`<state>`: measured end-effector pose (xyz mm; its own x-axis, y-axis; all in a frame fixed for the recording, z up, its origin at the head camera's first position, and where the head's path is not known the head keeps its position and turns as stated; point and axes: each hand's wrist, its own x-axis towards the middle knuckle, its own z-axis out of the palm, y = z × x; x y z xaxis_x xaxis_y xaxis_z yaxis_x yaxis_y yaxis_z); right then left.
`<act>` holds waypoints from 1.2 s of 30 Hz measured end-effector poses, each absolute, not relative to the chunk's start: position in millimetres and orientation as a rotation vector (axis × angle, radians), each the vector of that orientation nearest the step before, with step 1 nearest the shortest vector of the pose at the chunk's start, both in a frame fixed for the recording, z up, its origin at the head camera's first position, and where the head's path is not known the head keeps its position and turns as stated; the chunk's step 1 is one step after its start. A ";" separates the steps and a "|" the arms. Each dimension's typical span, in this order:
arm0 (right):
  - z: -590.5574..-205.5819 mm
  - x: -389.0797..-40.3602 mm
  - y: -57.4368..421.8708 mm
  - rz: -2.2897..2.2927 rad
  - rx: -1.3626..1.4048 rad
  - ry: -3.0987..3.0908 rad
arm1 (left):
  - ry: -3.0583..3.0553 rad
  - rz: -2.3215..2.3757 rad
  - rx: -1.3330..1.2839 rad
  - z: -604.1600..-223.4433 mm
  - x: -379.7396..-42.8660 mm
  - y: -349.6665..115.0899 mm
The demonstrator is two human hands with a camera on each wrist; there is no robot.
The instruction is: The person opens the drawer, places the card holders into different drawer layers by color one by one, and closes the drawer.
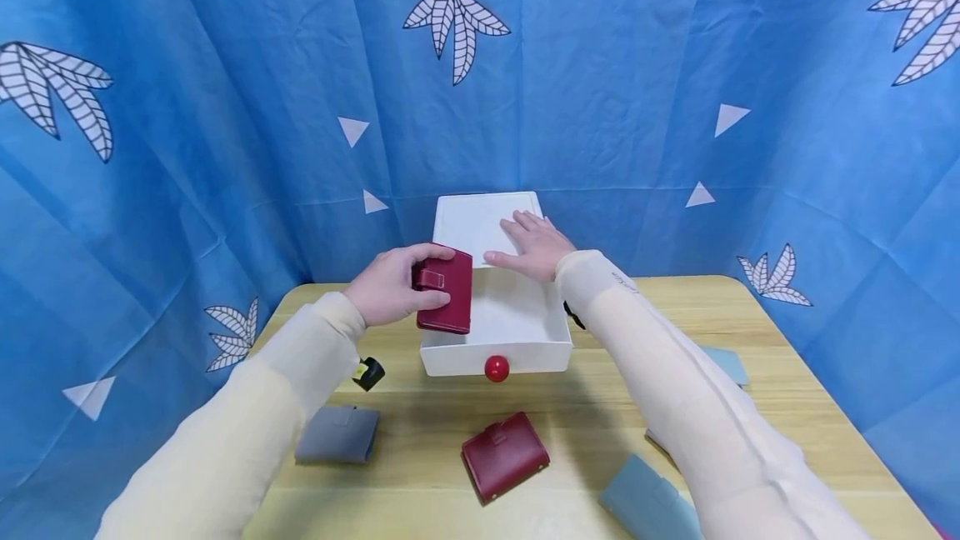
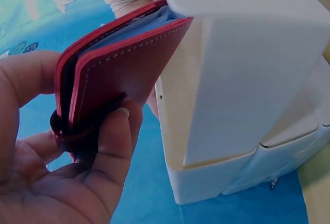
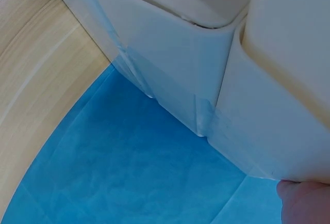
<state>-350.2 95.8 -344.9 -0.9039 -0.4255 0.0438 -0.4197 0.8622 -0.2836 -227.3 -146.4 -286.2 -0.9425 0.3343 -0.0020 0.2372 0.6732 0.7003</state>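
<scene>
My left hand (image 1: 390, 286) pinches a dark red wallet (image 1: 452, 294) with a strap closure, thumb on one side and fingers on the other. It is held above the left side of a pulled-out white drawer (image 1: 450, 363), which has a red round knob (image 1: 497, 368). The left wrist view shows clear sleeves between the covers of this wallet. My right hand (image 1: 531, 247) rests with fingers spread on top of the white drawer box (image 1: 468, 219). Only one fingertip of that hand appears at the lower right of the right wrist view.
On the wooden table lie another dark red wallet (image 1: 506, 455), a grey wallet (image 1: 339, 433), a blue-grey wallet (image 1: 647, 497) and a light blue one (image 1: 726, 363) partly behind the right sleeve. Left of the drawer is a small black and yellow object (image 1: 369, 373). A blue curtain (image 1: 600, 107) hangs behind.
</scene>
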 end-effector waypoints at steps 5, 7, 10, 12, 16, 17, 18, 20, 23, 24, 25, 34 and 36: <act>-345.9 -349.8 95.7 -0.442 -0.693 3.016 | 2.750 0.990 0.495 -280.4 -233.2 -135.2; -346.0 -349.3 95.8 -0.443 -0.703 3.019 | 2.748 0.946 0.504 -278.9 -235.1 -130.8; -346.0 -348.6 96.3 -0.438 -0.723 3.025 | 2.744 0.888 0.513 -277.2 -237.6 -124.3; -346.3 -348.4 96.8 -0.429 -0.733 3.031 | 2.738 0.863 0.519 -276.2 -239.3 -120.4; -346.9 -348.5 97.7 -0.416 -0.742 3.037 | 2.734 0.838 0.533 -273.5 -241.8 -114.7; -347.1 -348.6 97.8 -0.415 -0.737 3.039 | 2.735 0.834 0.535 -273.2 -242.3 -113.9; -347.2 -348.7 97.9 -0.416 -0.733 3.040 | 2.732 0.835 0.531 -273.1 -242.6 -113.4; -347.5 -348.7 97.6 -0.431 -0.716 3.036 | 2.723 0.829 0.523 -273.9 -242.5 -112.6; -347.6 -348.3 97.1 -0.448 -0.688 3.029 | 2.694 0.809 0.519 -277.2 -242.5 -112.3; -347.7 -348.3 96.9 -0.448 -0.680 3.027 | 2.683 0.798 0.520 -278.7 -242.6 -112.2; -347.6 -348.0 96.7 -0.454 -0.677 3.023 | 2.675 0.785 0.523 -280.1 -242.7 -112.0; -346.0 -346.2 96.1 -0.452 -0.683 3.030 | 2.645 0.671 0.565 -284.3 -248.2 -103.5; -346.1 -347.5 96.1 -0.447 -0.685 3.033 | 2.644 0.646 0.573 -284.0 -250.5 -101.2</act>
